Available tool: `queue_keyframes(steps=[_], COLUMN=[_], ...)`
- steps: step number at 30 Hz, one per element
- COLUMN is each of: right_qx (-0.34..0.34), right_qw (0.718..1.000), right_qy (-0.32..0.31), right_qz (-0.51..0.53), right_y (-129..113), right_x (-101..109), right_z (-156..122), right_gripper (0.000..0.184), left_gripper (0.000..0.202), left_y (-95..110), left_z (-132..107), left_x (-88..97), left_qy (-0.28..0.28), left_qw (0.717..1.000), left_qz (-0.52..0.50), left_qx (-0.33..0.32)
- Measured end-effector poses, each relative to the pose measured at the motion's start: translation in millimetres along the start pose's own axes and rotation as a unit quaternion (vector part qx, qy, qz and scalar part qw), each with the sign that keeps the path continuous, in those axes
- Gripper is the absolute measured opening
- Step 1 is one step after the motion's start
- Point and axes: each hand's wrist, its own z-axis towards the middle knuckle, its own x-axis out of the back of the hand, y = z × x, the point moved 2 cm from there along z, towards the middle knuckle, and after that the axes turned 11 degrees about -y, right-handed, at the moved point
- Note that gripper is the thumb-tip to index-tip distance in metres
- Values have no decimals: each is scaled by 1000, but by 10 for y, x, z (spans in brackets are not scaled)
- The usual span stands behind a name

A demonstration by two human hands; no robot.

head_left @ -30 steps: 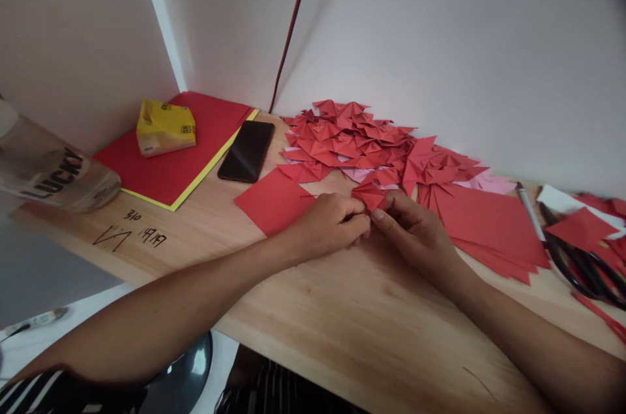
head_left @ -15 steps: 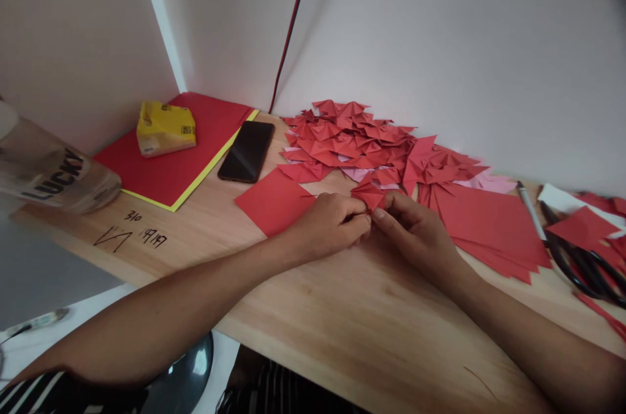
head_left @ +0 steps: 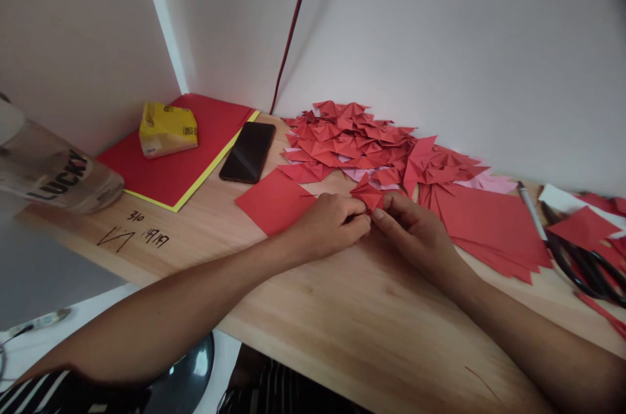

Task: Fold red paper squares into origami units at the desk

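Note:
Between my two hands is a small red folded paper piece (head_left: pixel 368 193), pointed like a triangle at its top. My left hand (head_left: pixel 337 225) is closed, its fingertips pinching the piece's lower left side. From the other side my right hand (head_left: pixel 408 221) grips it between thumb and fingers. The fingers cover its lower edge. Just behind lies a heap of red folded paper pieces (head_left: pixel 349 137), with some pink among them. A flat red paper sheet (head_left: pixel 276 201) rests left of my left hand, and a fanned stack of red sheets (head_left: pixel 493 221) sits right of my right hand.
On the wooden table (head_left: pixel 391 329) lie a black phone (head_left: pixel 248 152), a yellow packet (head_left: pixel 167 130) on large red sheets (head_left: pixel 210 114), and a clear bottle (head_left: pixel 63 169). Far right are a pen (head_left: pixel 531 208) and black-handled scissors (head_left: pixel 580 264). A wall stands behind.
Both hands stay nearly still on the folded paper piece. The view has shifted very slightly, moving the bottle and packet a little to the right in the picture.

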Motion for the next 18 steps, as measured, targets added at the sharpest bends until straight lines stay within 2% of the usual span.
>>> queue_keyframes(steps=[18], right_qx=[2], right_qw=[1000], right_qy=[-5], right_qz=[-5], right_y=[-1], right_x=[2], right_z=[4], right_gripper=[31], left_gripper=[22], left_y=[-5], left_z=[1], left_x=[5], left_qy=[-5], left_qw=[1000], left_qz=[12], left_qx=[6])
